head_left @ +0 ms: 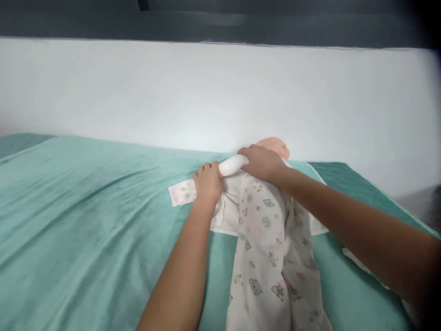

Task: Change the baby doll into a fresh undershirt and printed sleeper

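Observation:
A baby doll lies on the bed, its bare head (275, 145) showing beyond my right hand. Between my hands stretches the doll's smooth white arm (233, 164). My left hand (208, 183) is closed around the lower end of that arm, over the printed sleeve (182, 193) of a small baby shirt (227, 220) spread beneath the doll. Wrapped over the arm's upper end by the shoulder is my right hand (262, 162). White printed baby clothing (268, 257) covers the doll's body and runs toward me. My left hand hides the doll's hand.
A green sheet (103, 220) with soft folds covers the bed. Behind it rises a white wall (155, 96), with a dark band above. Under my right forearm, another piece of printed cloth (361, 264) lies partly hidden.

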### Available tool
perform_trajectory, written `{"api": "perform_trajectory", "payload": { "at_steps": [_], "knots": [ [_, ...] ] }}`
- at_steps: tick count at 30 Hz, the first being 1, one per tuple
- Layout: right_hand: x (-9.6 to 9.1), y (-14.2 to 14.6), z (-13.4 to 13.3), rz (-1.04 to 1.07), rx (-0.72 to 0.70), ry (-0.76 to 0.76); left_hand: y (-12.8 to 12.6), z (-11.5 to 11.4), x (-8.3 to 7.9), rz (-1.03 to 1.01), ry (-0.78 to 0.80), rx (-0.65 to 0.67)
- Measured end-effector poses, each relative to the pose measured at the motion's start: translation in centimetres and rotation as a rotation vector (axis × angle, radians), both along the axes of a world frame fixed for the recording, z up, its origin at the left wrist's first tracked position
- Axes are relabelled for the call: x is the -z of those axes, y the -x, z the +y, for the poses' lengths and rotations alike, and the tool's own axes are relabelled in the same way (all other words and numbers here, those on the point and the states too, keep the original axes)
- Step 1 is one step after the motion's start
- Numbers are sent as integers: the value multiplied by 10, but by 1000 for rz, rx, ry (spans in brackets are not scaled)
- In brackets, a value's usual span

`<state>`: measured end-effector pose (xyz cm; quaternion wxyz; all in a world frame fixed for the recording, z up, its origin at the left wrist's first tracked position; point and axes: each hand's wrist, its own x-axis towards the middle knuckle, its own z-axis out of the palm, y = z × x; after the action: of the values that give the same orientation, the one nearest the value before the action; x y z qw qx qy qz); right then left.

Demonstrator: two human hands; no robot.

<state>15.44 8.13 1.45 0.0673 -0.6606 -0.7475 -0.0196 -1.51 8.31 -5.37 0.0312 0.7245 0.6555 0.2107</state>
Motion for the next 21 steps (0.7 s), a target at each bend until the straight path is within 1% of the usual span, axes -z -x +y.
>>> {"api": "perform_trajectory", "payload": {
  "at_steps": [2,4,6,8,11,13,15,17,19,21],
  "knots": [
    [9,17,-2,-64,-34,-13,-5,1,0,73,-63,86],
    [16,33,-6,-126,-79,-27,-9,2,0,101,-72,181],
    [18,40,-10,-130,-103,-15,-10,3,1,107,-50,207],
    [16,36,-15,-51,-81,-13,-11,3,2,111,-35,185],
    [15,11,-26,157,15,-71,-11,3,2,106,-48,134],
    [22,-13,-37,340,85,-142,-11,2,1,92,-70,96],
    [36,-37,-49,558,185,-255,-12,1,0,78,-89,58],
    [55,-57,-60,750,338,-378,-13,0,0,67,-97,24],
    [73,-72,-65,859,444,-398,-14,-1,1,59,-104,-2],
    [84,-82,-63,878,459,-370,-17,0,1,34,-115,-6]
  ]
}}
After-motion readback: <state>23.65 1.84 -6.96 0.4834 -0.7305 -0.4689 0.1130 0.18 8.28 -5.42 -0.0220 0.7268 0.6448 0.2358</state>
